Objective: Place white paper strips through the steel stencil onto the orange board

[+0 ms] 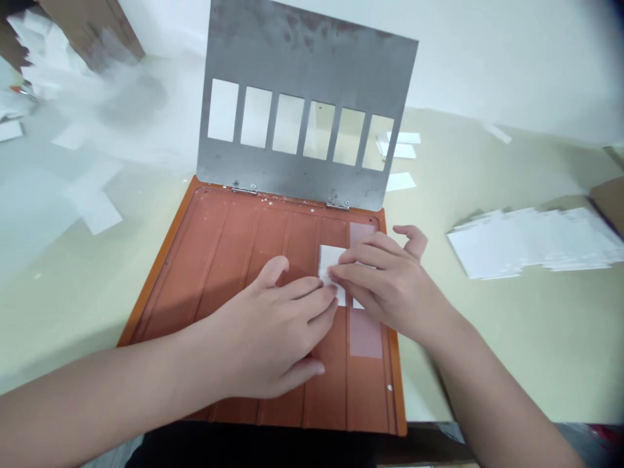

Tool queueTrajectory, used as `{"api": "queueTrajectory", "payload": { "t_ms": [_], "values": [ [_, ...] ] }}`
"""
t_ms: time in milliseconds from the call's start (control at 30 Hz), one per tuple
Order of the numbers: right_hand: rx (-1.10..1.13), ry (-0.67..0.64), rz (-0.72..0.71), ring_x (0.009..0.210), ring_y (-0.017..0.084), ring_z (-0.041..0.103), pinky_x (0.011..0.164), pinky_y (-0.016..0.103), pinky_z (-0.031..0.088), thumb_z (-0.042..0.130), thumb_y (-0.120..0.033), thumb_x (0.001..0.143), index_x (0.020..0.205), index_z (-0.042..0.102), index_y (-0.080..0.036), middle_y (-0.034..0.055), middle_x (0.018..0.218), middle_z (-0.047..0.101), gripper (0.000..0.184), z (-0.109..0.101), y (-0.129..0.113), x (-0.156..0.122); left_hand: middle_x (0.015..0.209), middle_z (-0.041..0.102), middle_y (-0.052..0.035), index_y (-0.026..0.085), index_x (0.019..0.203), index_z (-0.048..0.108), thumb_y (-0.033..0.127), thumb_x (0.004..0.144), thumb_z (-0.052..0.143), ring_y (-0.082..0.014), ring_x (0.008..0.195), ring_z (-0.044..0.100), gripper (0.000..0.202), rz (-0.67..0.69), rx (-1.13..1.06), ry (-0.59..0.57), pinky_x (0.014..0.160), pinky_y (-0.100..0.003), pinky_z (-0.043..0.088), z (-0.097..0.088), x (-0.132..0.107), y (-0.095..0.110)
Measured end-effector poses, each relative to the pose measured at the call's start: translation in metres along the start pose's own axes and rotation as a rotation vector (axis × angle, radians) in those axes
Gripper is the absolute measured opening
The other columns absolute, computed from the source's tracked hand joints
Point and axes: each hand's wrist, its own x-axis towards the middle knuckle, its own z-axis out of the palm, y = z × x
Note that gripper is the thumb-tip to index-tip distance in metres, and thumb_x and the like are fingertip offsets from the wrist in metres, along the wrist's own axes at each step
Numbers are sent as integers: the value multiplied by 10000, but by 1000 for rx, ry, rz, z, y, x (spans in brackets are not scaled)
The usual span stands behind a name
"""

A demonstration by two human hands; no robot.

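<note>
A small white card (331,257) lies flat on the ribbed reddish-brown board (273,247), with a second white card (358,303) partly hidden beside it. My right hand (390,279) has its fingers bent and its fingertips on the first card; the little finger is raised. My left hand (277,331) reaches in from the left, fingers stretched out, their tips at the card's left edge and thumb apart. Beneath my right hand, a translucent pale strip (365,335) runs along the board's right-hand channel. A hinged metal plate (307,58) with several rectangular cut-outs stands raised at the back.
On the right lies a spread pile of white cards (487,247). Several loose white pieces (400,182) lie behind the plate's right edge. More white scraps (100,211) are on the pale table (439,370) at left, and a cardboard box (92,32) stands at the back left.
</note>
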Motion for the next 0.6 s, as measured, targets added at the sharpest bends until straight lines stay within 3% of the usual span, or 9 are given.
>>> {"api": "queueTrajectory", "payload": {
  "t_ms": [600],
  "values": [
    [55, -25, 4, 847, 135, 621, 1090, 451, 172, 546, -99, 948, 854, 672, -233, -48, 834, 697, 207, 0, 2, -3, 1270, 676, -143, 78, 1238, 624, 426, 917, 601, -265, 1084, 622, 474, 2, 14, -8, 955, -428, 405, 0, -1, 0]
  ]
}}
